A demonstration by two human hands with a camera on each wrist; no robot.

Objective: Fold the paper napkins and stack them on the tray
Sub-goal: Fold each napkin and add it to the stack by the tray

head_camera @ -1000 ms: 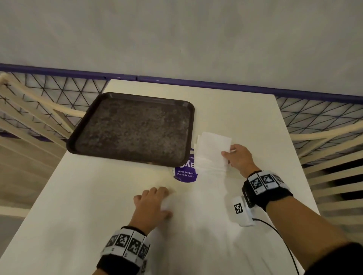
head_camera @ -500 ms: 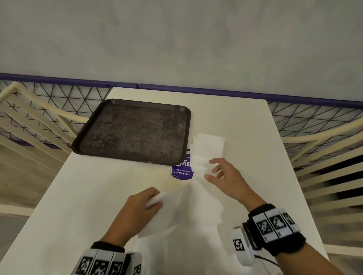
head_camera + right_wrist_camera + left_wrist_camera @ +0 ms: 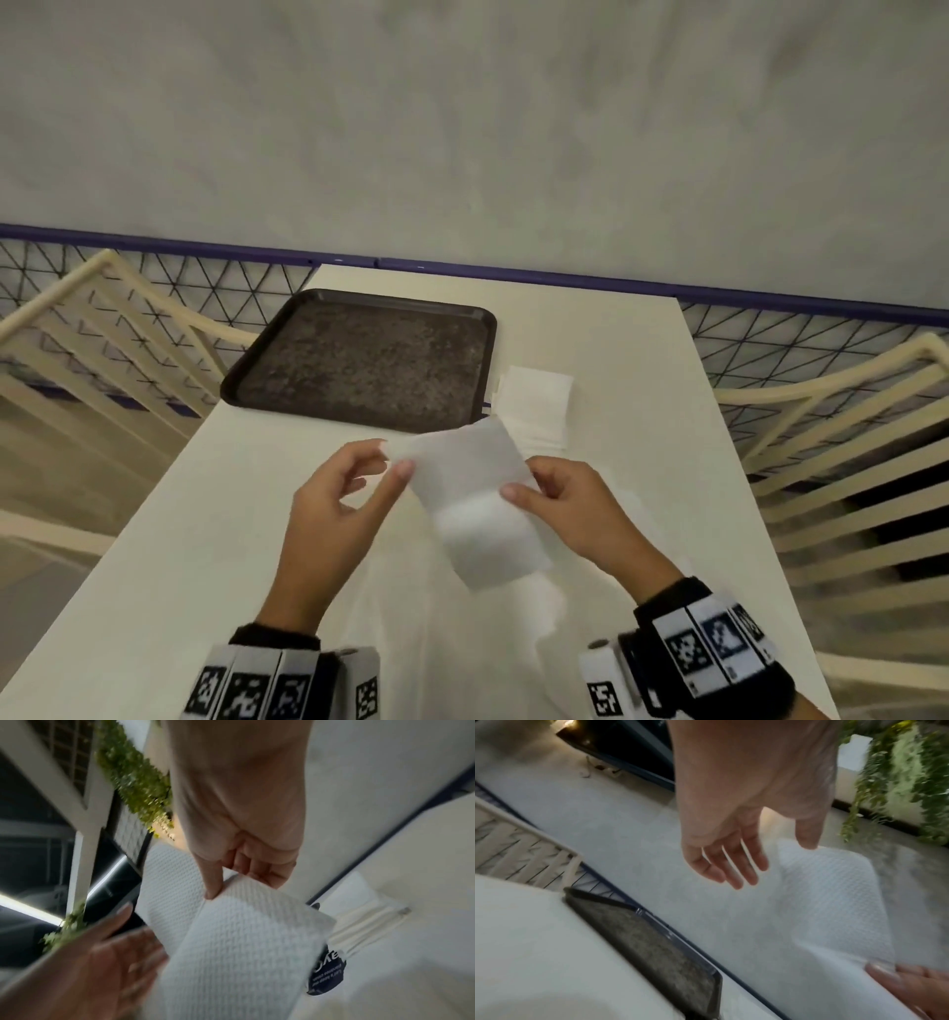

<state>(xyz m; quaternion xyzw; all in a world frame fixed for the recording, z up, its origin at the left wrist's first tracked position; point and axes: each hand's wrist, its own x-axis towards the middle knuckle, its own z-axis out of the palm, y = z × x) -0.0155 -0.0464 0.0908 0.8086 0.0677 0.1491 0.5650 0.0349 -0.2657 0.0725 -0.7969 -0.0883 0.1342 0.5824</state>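
A white paper napkin [image 3: 464, 488] hangs in the air over the table's middle, held between both hands. My left hand [image 3: 393, 457] pinches its upper left corner lightly with thumb and forefinger, the other fingers loose. My right hand [image 3: 518, 485] pinches the right edge; in the right wrist view the right hand [image 3: 218, 888] has its thumb pressed on the textured napkin [image 3: 231, 943]. The dark brown tray [image 3: 359, 360] lies bare at the far left of the table. A small pile of white napkins [image 3: 539, 401] sits just right of the tray.
More white napkins [image 3: 462, 652] lie flat on the cream table [image 3: 154, 565] close to me. A purple round sticker [image 3: 326, 973] is on the table by the pile. Cream slatted chairs [image 3: 847, 462] flank both sides. A purple-railed mesh fence [image 3: 770, 334] runs behind.
My left hand lifted a napkin off the table. My right hand left the pile and took the napkin's right edge, so it now hangs between both hands.
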